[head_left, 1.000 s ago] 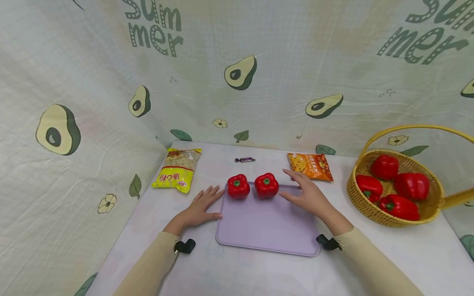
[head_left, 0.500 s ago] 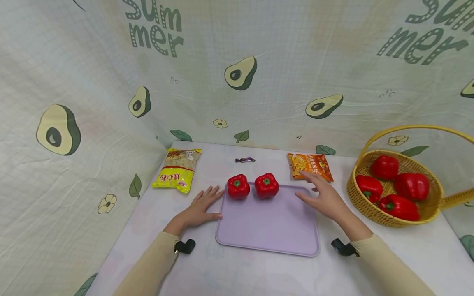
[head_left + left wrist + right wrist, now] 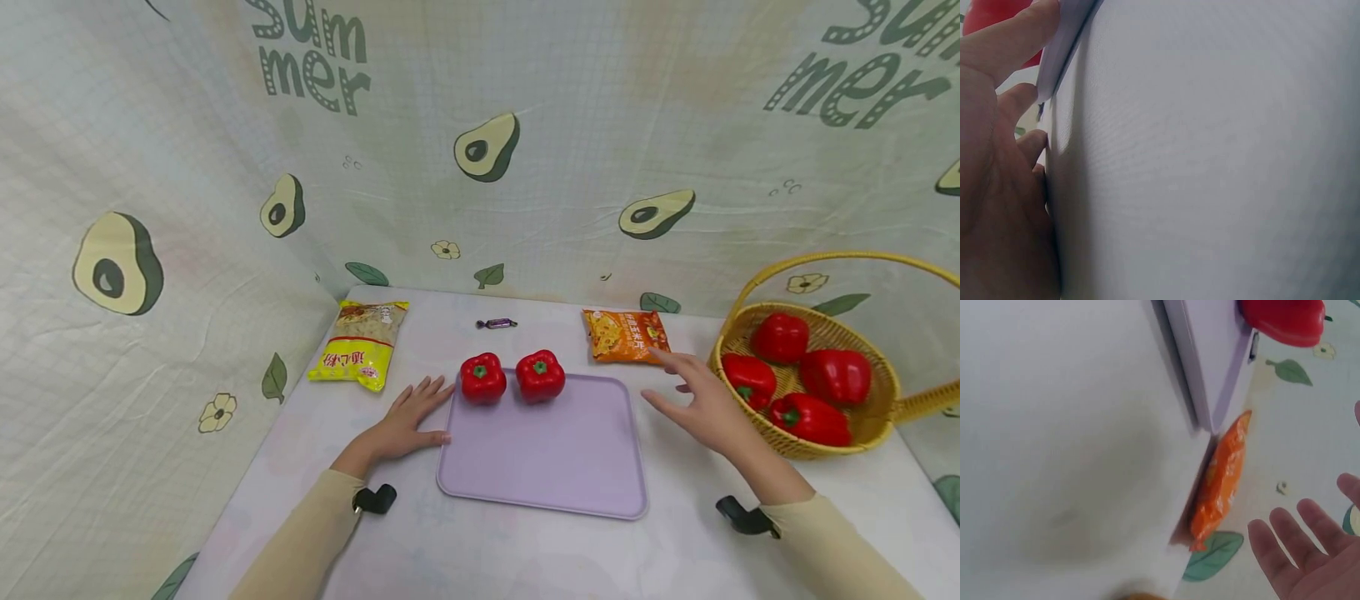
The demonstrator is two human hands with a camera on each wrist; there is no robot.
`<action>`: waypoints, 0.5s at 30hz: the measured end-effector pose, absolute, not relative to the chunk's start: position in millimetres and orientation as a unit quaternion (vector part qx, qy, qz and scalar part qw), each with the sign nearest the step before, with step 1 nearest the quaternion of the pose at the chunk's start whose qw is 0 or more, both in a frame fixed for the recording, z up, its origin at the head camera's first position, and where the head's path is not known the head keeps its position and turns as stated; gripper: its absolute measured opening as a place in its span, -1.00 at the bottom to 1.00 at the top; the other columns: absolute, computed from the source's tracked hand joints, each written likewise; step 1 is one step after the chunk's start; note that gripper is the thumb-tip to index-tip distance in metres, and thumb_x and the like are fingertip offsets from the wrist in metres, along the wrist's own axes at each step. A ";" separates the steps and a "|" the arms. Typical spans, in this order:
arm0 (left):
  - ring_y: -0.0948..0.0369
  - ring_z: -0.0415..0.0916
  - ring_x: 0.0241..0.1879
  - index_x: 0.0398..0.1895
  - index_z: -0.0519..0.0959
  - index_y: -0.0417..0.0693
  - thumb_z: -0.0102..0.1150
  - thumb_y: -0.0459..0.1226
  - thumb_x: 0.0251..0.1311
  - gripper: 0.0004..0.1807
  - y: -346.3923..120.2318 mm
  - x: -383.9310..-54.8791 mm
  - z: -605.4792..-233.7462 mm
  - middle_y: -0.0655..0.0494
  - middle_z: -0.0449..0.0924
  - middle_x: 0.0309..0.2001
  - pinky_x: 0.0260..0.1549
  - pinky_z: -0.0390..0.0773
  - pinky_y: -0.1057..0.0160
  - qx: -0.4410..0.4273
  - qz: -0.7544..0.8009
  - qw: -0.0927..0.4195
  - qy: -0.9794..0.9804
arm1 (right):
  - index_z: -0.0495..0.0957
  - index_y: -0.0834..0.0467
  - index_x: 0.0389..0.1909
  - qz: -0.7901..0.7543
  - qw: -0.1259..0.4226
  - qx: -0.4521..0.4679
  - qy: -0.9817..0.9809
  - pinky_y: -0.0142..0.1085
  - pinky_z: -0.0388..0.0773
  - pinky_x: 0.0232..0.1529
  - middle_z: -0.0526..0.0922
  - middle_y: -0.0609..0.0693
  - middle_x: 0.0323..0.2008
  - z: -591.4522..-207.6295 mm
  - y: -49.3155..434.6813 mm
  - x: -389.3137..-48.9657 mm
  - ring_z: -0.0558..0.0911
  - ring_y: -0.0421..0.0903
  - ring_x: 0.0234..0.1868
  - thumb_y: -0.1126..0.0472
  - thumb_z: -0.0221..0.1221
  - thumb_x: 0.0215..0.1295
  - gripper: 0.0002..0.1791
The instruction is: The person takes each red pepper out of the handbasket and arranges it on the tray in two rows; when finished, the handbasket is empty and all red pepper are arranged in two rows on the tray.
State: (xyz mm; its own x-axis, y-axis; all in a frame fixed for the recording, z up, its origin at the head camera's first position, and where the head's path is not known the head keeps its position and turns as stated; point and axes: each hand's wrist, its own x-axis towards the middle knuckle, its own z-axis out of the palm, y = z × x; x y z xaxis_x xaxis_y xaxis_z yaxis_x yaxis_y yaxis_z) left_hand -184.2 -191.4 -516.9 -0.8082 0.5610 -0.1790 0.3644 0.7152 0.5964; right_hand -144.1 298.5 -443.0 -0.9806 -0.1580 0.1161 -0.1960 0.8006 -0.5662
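Note:
Two red bell peppers (image 3: 483, 379) (image 3: 540, 376) stand side by side in the back left part of a lavender tray (image 3: 543, 458). My left hand (image 3: 403, 423) lies with spread fingers at the tray's left edge, its thumb touching the rim; in the left wrist view the fingers (image 3: 1019, 37) meet that rim. My right hand (image 3: 701, 406) hovers between the tray and a yellow wicker basket (image 3: 720, 400), fingers apart and holding nothing. Several red bell peppers (image 3: 810, 419) lie in the basket. Just beyond the right fingertips is an orange snack bag (image 3: 626, 337), also seen in the right wrist view.
A yellow bag of pasta (image 3: 360, 344) lies at the back left. A small purple wrapped candy (image 3: 497, 323) sits behind the tray. The basket's tall handle (image 3: 847, 255) arches over its right side. A printed cloth (image 3: 570, 167) hangs behind the table.
My right hand has moved right, away from the peppers on the tray and toward the basket. The left hand and both tray peppers have stayed in place.

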 end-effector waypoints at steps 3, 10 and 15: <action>0.05 -0.43 0.63 0.66 -0.01 0.27 0.23 0.17 0.29 -0.04 -191.5 -184.5 -517.5 0.13 -0.24 0.66 0.53 -0.44 -0.11 0.254 0.276 0.177 0.910 | 0.27 0.06 0.53 0.284 0.038 0.081 -0.954 0.28 0.59 0.02 0.37 0.31 0.32 -437.5 307.8 -140.7 0.47 0.31 0.18 -0.12 0.30 0.35 -0.19; 0.04 -0.42 0.63 0.66 -0.01 0.27 0.23 0.17 0.29 -0.04 -191.3 -184.5 -519.4 0.11 -0.23 0.66 0.53 -0.42 -0.13 0.255 0.274 0.174 0.911 | 0.24 0.06 0.55 0.253 0.047 0.061 -0.964 0.45 0.47 -0.01 0.34 0.38 0.32 -426.2 331.1 -132.3 0.37 0.38 0.22 -0.17 0.29 0.34 -0.14; 0.05 -0.42 0.63 0.66 -0.01 0.27 0.24 0.17 0.29 -0.04 -191.2 -184.4 -518.5 0.12 -0.22 0.66 0.53 -0.42 -0.12 0.252 0.272 0.174 0.912 | 0.24 0.10 0.54 0.251 0.054 0.048 -0.965 0.43 0.51 -0.06 0.32 0.40 0.32 -421.2 347.6 -128.6 0.38 0.40 0.18 -0.15 0.28 0.36 -0.15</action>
State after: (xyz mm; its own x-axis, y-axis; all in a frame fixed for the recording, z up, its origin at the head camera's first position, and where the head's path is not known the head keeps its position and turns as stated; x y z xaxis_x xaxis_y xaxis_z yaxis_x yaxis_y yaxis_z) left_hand -184.4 -191.2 -518.5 -0.8123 0.5549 -0.1795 0.3661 0.7248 0.5837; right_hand -128.6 347.6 -421.2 -0.9894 -0.0662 0.1295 -0.1209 0.8691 -0.4796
